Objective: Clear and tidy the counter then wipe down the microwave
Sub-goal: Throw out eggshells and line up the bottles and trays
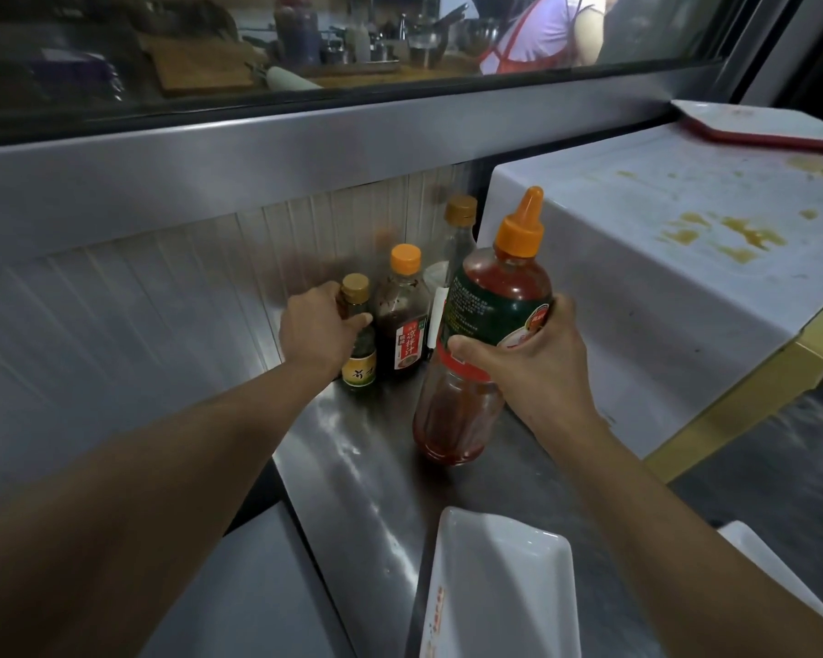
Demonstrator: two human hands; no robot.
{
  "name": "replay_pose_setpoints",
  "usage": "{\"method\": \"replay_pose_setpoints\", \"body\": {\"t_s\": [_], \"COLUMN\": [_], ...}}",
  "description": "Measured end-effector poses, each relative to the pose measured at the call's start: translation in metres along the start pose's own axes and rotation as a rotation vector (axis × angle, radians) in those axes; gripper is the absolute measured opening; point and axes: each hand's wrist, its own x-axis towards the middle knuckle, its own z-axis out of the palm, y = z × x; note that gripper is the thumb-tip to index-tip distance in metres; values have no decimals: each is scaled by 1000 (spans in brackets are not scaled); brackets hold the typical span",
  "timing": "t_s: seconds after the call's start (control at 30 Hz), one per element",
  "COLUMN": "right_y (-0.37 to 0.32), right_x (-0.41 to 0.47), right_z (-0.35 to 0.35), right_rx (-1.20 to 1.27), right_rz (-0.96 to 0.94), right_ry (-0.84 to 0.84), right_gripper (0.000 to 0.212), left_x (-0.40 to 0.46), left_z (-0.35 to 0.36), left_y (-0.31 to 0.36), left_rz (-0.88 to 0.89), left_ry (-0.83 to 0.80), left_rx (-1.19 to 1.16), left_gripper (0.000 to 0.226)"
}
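My right hand [533, 363] grips a big red sauce bottle [476, 372] with an orange nozzle cap, tilted, its base just above the steel counter [352, 467]. My left hand [319, 325] holds a small green bottle [359, 353] with a gold cap, standing at the back of the counter. Beside it stand a dark sauce bottle [402, 320] with an orange cap and a taller clear bottle [457, 235] with a brown cap, partly hidden. The white microwave [661, 277] sits on the right, its top spotted with brown stains.
A white rectangular plate [495, 586] lies at the counter's near edge, another white dish [770, 562] at the lower right. A red-rimmed tray [756, 125] rests on the microwave's far corner. Behind the glass window a person in a red apron [538, 35] stands among kitchenware.
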Motion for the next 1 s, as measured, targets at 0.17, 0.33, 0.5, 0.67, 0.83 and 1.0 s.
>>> {"method": "replay_pose_setpoints", "body": {"t_s": [0.17,0.33,0.5,0.67,0.83,1.0], "right_y": [-2,-14,-31,-41,-41,-38], "right_x": [-3,-10,-19,-26,-29,-29], "right_z": [2,4,16,45,85,121], "right_rx": [3,10,15,25,60,64], "right_rz": [7,-2,-3,-32,-40,-64], "right_ry": [-5,-24,-64,-117,-119,-86], "right_gripper": [76,76,76,81,82,83], "left_x": [0,-11,-36,-56,-70,-76], "left_z": [-4,-26,-62,-97,-116,-121], "left_y": [1,-4,-17,-34,-50,-68], "left_rz": [-24,-54,-40,-36,-53,-34], "left_ry": [-64,-218,-353,-449,-451,-454], "left_rx": [-16,40,133,210,260,273], "left_gripper": [28,34,29,47,44,41]}}
